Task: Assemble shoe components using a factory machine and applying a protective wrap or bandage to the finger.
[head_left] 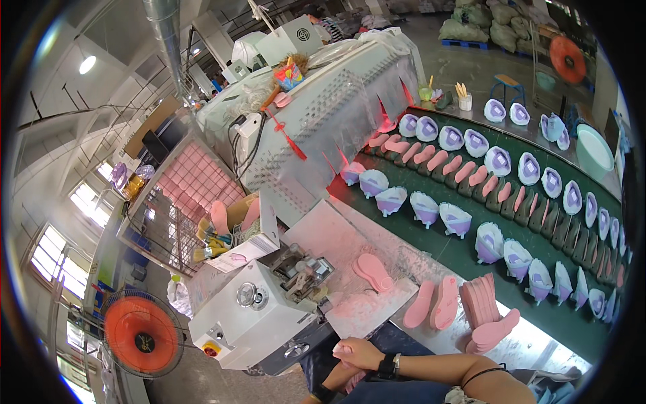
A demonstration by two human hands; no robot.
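Note:
My right hand (362,353) is closed just in front of the machine, its fingers curled in; whatever they grip is hidden. Just below and touching it is my left hand (340,374), its fingers mostly covered. A bit of a pink piece (354,382) shows between my forearms, too hidden to name. Beyond my hands a white bench machine (252,316) with a metal roller head (303,273) stands beside a dusty white board (356,306). A pink insole (373,272) lies on that board. To its right are two more insoles (443,303) and a stack of them (479,303).
A green conveyor (431,252) carries rows of purple-and-white shoe uppers (489,242) and dark soles with pink insoles (464,172). It passes a large grey tunnel housing (330,114). A carton of brushes (245,246) stands behind the machine; an orange fan (142,334) is at left.

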